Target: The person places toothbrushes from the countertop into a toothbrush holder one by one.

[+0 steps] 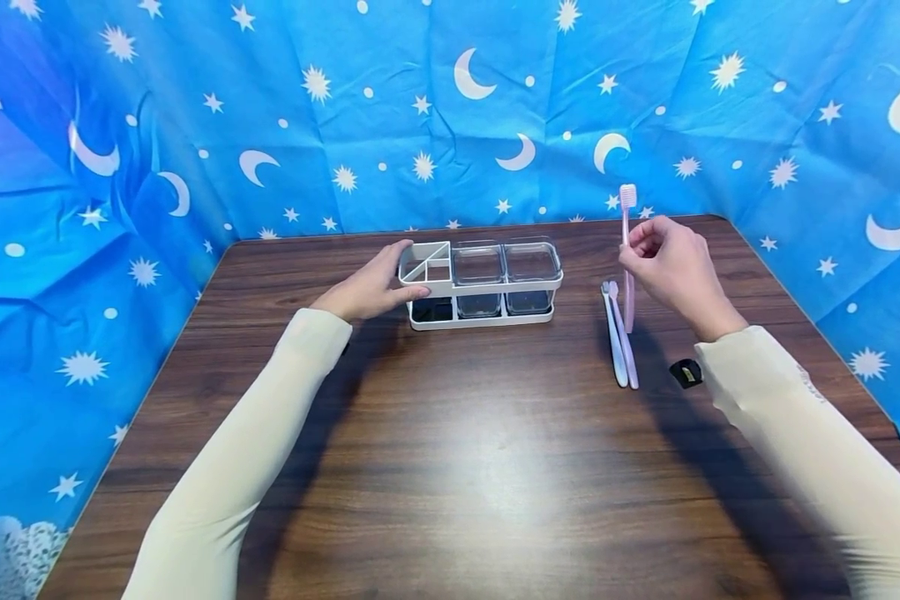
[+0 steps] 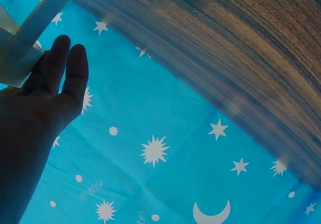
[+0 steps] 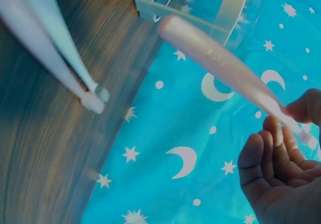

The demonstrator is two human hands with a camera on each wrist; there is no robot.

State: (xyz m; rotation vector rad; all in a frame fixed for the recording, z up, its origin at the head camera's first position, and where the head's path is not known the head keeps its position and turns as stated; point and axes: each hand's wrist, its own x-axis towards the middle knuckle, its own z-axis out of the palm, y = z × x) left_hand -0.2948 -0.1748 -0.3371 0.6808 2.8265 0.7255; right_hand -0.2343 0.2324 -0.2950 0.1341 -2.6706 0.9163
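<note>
Cream-coloured, softly creased fabric sleeves [image 1: 202,517] stretch out nearest to us, over a brown wood-grain table [image 1: 420,483]; the bare left hand [image 1: 371,286] grips the left end of a white two-tier rack [image 1: 487,287], thumb in front and fingers behind, which we judge steadies that light frame; we see a diagonal divider [image 1: 426,262] in its top left section and two clear, rounded-square cups [image 1: 480,265] beside it, glass or plastic, we cannot tell. Across the table, the bare right hand [image 1: 677,262] pinches a glossy pink toothbrush [image 1: 629,300] by its slim neck, bristles up and thick rounded handle down, probably because that leaves the handle free; just beside it, a pale blue toothbrush [image 1: 615,342] and a lilac toothbrush [image 1: 625,342] lie together, heads pointing away from us; behind everything hangs wrinkled blue cloth [image 1: 450,175] printed with white moons and stars.
</note>
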